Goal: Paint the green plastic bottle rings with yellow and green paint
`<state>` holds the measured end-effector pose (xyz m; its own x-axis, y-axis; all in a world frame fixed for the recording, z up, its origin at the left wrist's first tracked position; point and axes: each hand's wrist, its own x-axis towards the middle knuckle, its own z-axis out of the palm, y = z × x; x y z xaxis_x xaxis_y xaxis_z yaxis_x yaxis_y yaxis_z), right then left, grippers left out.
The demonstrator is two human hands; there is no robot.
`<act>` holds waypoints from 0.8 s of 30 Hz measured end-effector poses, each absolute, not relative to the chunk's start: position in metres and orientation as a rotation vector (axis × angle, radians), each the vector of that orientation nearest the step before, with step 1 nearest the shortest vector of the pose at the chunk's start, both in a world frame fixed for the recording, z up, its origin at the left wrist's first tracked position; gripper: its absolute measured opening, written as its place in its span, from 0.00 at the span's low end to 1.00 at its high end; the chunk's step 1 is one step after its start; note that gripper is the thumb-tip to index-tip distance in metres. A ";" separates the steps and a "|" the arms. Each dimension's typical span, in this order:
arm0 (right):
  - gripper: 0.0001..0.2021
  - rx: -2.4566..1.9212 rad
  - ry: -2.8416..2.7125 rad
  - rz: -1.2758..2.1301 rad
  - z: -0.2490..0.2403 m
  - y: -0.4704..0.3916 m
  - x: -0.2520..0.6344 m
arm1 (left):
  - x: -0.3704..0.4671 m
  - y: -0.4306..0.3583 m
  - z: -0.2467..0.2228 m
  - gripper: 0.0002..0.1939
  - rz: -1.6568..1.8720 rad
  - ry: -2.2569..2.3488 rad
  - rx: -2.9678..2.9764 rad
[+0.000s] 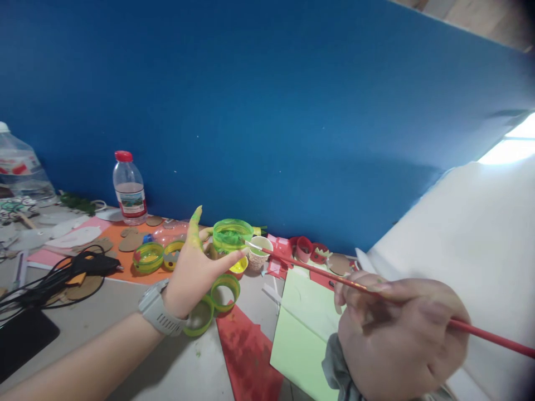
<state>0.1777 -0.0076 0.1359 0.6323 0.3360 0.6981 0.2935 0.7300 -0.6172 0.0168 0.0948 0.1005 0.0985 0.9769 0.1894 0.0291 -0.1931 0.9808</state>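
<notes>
My left hand [195, 268], with green-yellow paint on its raised index finger, holds a translucent green plastic ring [233, 227]. The thumb reaches under its near side; the other fingers are partly hidden at its left. In my right hand [403, 328] is a thin red paintbrush [311, 268], gripped like a pen. Its bristles meet the near wall of the ring, where darker green paint shows inside. Close behind the brush tip stands a patterned paper cup [258, 259]. Below the ring sits a small yellow container [238, 265].
Two green rings [225, 292] lie near my left wrist. A red-capped bottle [130, 192] stands by the blue partition [267, 111]. Black cables [62, 275] lie at left. Light green paper [301, 328], red paper [246, 351] and red cup pieces [304, 249] are at centre right.
</notes>
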 end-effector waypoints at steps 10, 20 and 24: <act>0.13 -0.704 -0.950 -0.125 0.129 -0.006 0.171 | 0.019 0.097 0.099 0.57 1.268 1.007 1.412; 0.12 -0.774 -0.908 -0.106 0.119 -0.012 0.163 | 0.019 0.095 0.104 0.57 1.255 0.971 1.376; 0.12 -0.774 -0.910 -0.112 0.121 -0.015 0.158 | 0.018 0.093 0.105 0.57 1.215 1.033 1.404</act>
<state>0.1576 -0.0151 0.1209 0.6278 0.2251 0.7452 0.3986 0.7293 -0.5561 0.0182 0.0930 0.1053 0.1407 0.9765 0.1634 0.0039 -0.1656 0.9862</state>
